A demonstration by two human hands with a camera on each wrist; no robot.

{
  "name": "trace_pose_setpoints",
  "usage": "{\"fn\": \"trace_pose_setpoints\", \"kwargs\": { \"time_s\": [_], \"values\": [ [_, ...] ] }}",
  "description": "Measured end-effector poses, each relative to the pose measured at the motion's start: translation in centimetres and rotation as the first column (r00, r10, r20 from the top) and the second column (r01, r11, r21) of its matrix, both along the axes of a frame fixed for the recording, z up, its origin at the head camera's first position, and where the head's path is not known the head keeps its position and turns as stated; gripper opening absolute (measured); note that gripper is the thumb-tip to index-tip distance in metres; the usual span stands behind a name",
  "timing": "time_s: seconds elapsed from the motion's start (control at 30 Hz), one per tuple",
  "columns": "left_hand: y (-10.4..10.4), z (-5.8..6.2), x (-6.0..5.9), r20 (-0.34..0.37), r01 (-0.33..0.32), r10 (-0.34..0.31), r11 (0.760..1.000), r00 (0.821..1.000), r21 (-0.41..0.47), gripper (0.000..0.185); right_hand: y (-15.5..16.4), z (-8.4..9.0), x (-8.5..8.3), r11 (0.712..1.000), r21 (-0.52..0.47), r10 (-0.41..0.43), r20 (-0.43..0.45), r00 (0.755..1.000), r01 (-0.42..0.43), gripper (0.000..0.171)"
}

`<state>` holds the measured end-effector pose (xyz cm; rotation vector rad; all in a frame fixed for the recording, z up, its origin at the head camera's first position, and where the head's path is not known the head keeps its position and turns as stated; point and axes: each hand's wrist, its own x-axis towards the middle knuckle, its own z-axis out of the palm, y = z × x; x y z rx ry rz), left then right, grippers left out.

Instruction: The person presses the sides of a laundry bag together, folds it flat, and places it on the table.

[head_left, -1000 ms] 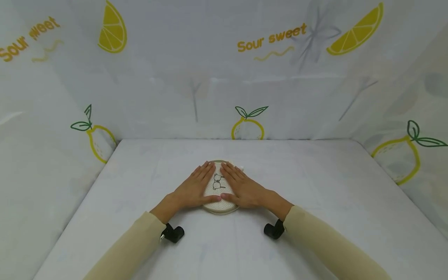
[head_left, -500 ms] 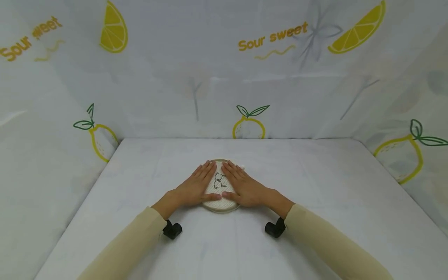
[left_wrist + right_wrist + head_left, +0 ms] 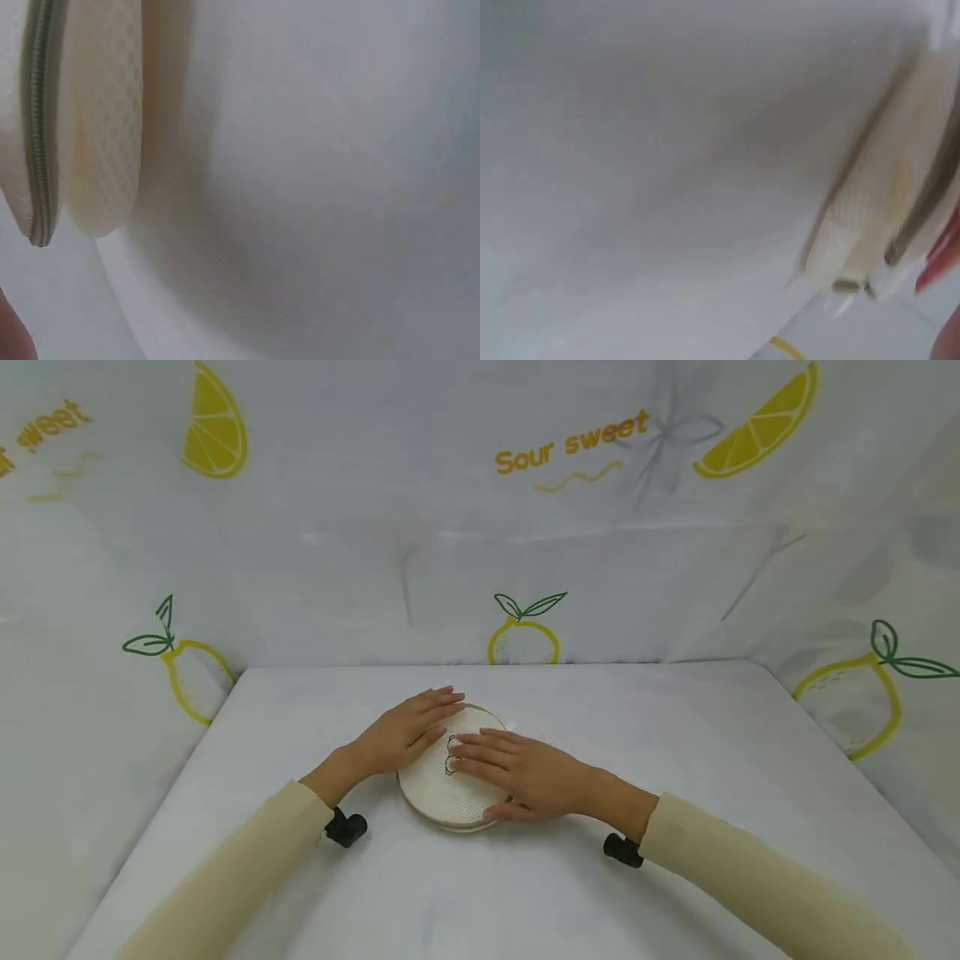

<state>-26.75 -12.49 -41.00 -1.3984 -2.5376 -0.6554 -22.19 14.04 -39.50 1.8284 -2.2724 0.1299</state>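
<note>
A round cream mesh pouch with a zip round its edge and a small black drawing on top lies flat on the white table. My left hand rests flat on its far left part with straight fingers. My right hand lies flat across its right side, fingers pointing left over the drawing, thumb at the near rim. The left wrist view shows the pouch's edge and zip close up. In the blurred right wrist view the pouch's rim appears at the right.
White cloth printed with lemons and the words "Sour sweet" walls the table at the back and both sides. Black wrist camera mounts sit under both beige sleeves.
Both hands have swung round on the pouch: the left moved to its far left edge, the right turned to point left across it. The pouch seems to have turned, and the head view shifted.
</note>
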Motion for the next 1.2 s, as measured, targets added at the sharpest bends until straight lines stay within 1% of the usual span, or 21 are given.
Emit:
{"fn": "trace_pose_setpoints", "kwargs": {
  "time_s": [0.07, 0.13, 0.2, 0.27, 0.4, 0.5, 0.67, 0.8, 0.97, 1.07, 1.2],
  "values": [
    [0.3, 0.0, -0.6, -0.071, 0.087, -0.091, 0.995, 0.993, -0.055, 0.045, -0.6, -0.1, 0.6, 0.993, 0.052, 0.113, -0.082, 0.990, -0.109, 0.067],
    [0.8, -0.1, -1.1, -0.110, 0.159, -0.169, 0.983, 0.979, -0.095, 0.046, -1.2, -0.5, 1.0, 0.978, 0.106, 0.194, -0.125, 0.973, -0.181, 0.068],
    [1.4, -0.3, -1.5, -0.119, 0.209, -0.222, 0.971, 0.968, -0.116, 0.046, -1.8, -1.1, 1.1, 0.962, 0.145, 0.249, -0.129, 0.960, -0.230, 0.067],
    [1.6, -0.5, -1.7, -0.103, 0.229, -0.242, 0.966, 0.965, -0.121, 0.046, -2.6, -1.6, 1.1, 0.949, 0.169, 0.287, -0.123, 0.950, -0.265, 0.068],
    [1.7, -0.8, -2.0, -0.019, 0.233, -0.237, 0.964, 0.971, -0.132, 0.046, -3.6, -2.1, 0.6, 0.935, 0.191, 0.318, -0.088, 0.944, -0.297, 0.069],
    [1.6, -1.1, -2.4, 0.042, 0.213, -0.208, 0.963, 0.977, -0.164, 0.047, -4.0, -2.3, 0.1, 0.930, 0.207, 0.325, -0.079, 0.942, -0.304, 0.069],
    [1.5, -1.4, -2.9, 0.094, 0.172, -0.155, 0.962, 0.983, -0.212, 0.048, -4.3, -2.6, -0.6, 0.929, 0.217, 0.317, -0.051, 0.947, -0.299, 0.069],
    [1.5, -1.6, -2.9, 0.148, 0.154, -0.123, 0.963, 0.981, -0.221, 0.049, -4.3, -2.7, -0.9, 0.925, 0.215, 0.326, -0.028, 0.945, -0.313, 0.069],
    [1.5, -1.9, -2.8, 0.172, 0.131, -0.096, 0.969, 0.980, -0.210, 0.048, -4.4, -2.9, -1.0, 0.920, 0.233, 0.325, -0.009, 0.946, -0.314, 0.070],
    [1.5, -2.1, -2.8, 0.175, 0.135, -0.099, 0.969, 0.979, -0.205, 0.048, -4.4, -3.1, -1.0, 0.918, 0.237, 0.323, 0.014, 0.946, -0.317, 0.071],
    [1.6, -2.0, -2.9, 0.187, 0.146, -0.104, 0.963, 0.977, -0.226, 0.049, -4.4, -3.2, -1.1, 0.916, 0.229, 0.331, 0.038, 0.943, -0.330, 0.071]
  ]
}}
